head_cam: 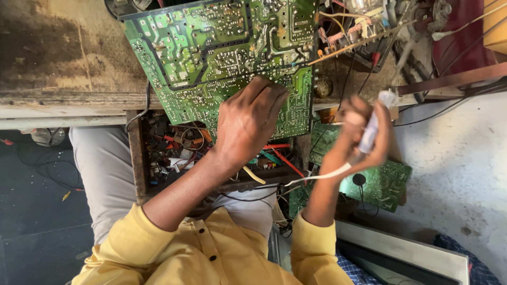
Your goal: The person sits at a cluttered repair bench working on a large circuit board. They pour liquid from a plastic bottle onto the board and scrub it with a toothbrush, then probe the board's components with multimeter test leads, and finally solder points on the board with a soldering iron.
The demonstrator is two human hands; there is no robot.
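Yellow sleeves point(211, 258) sit lowest in view, both forearms reaching up from them toward the bench. The left hand point(248, 121) rests palm-down with fingers curled on the near edge of a large green circuit board point(222, 47), which lies solder side up and overhangs the front edge of the wooden bench point(58, 58). The right hand point(364, 137) is clamped around a white soldering iron point(372, 126), held off the bench's right side; its white cord point(317, 177) trails down toward the lap. Under the board's overhang an open drawer point(174, 153) is crammed with wires and parts. A smaller green board point(380, 184) lies below the right hand. Loose components and cables point(369, 31) crowd the far right corner. Room for moving is tight; only the bench's stained left part is bare. Pale floor point(459, 158) shows to the right.
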